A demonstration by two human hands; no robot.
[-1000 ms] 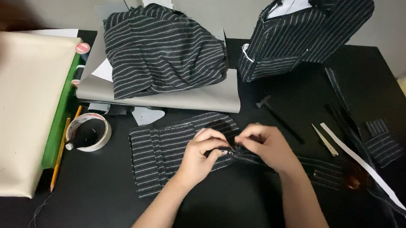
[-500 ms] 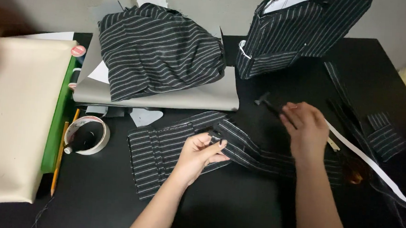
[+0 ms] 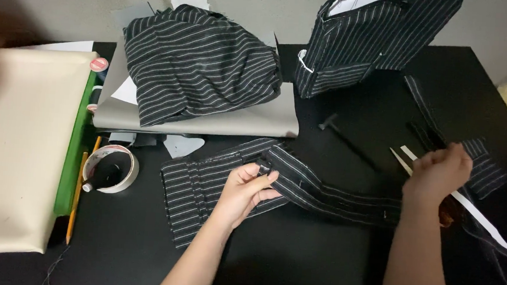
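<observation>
A: Pinching the striped fabric strip (image 3: 321, 190), left hand (image 3: 244, 192) grips its fold, just right of the tape roll (image 3: 111, 169).

B: Right hand (image 3: 439, 171) is curled near the strip's far end; grasp unclear. Strip lies flat, partly folded.

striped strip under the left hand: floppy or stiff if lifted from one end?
Probably floppy: the striped fabric strip bends and folds where the left hand pins it. Likely light, being thin and flat on the black table. It would likely sag and trail rather than hold shape.
</observation>
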